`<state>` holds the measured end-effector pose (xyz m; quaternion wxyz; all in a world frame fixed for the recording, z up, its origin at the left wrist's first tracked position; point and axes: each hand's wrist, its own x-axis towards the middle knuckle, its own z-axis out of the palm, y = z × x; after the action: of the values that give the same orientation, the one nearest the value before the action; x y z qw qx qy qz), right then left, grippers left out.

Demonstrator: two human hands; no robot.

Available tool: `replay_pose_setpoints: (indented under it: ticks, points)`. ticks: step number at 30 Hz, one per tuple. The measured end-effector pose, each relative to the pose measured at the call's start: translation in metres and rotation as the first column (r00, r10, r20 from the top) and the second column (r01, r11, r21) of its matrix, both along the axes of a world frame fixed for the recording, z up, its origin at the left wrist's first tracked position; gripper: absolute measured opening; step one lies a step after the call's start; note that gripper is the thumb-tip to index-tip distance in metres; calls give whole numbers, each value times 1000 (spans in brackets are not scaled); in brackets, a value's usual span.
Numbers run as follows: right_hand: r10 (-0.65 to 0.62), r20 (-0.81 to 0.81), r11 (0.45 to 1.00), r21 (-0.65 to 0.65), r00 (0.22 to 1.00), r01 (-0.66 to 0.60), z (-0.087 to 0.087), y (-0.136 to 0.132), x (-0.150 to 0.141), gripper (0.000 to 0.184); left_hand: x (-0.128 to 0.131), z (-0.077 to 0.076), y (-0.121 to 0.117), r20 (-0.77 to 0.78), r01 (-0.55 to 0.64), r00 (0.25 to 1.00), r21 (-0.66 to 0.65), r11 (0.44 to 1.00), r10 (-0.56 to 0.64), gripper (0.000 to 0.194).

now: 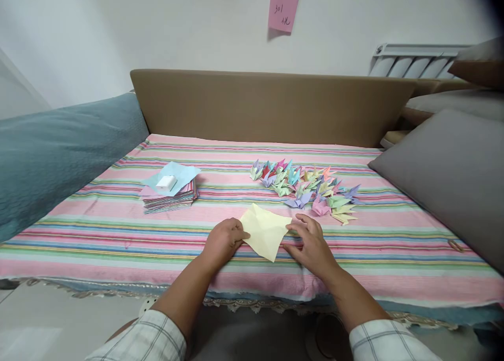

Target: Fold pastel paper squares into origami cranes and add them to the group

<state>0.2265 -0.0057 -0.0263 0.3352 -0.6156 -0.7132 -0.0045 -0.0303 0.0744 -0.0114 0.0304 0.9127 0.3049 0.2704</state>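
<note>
A pale yellow sheet of origami paper (264, 231) with faint creases lies diamond-wise over the striped cloth in front of me. My left hand (225, 238) pinches its left corner between thumb and fingers. At the opposite corner is my right hand (311, 244), its thumb and fingers apart, the index fingertip touching the paper's edge. Beyond the right hand sits a cluster of folded paper cranes (303, 185) in many colours. To the left stands a stack of coloured paper (171, 200), topped by a light blue sheet (181, 174) and a small white block (166, 183).
A striped cloth (98, 245) covers the seat, with a brown backrest (255, 109) behind. A teal cushion (66, 156) borders the left, a grey cushion (449, 177) the right. A small brown ring-like item (455, 245) lies near the grey cushion. A pink note (283, 9) hangs on the wall.
</note>
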Motion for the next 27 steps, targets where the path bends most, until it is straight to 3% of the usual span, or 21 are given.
replay_pose_setpoints:
  ticks: [4,8,21,27]
  points:
    - [77,4,996,31,997,-78,-5,1,3,33,-2,1,2,-11,68,998,-35,997,-68,17]
    - [117,-26,993,-21,993,-117,-8,1,3,30,-5,4,2,-24,76,997,-69,995,-78,19]
    - [118,-57,979,-159,991,-125,-5,1,-1,27,-15,7,3,-99,-170,983,-148,974,157,20]
    - [78,-98,972,-214,992,-97,0,-1,-2,14,-17,11,4,-95,-248,968,-182,952,234,26]
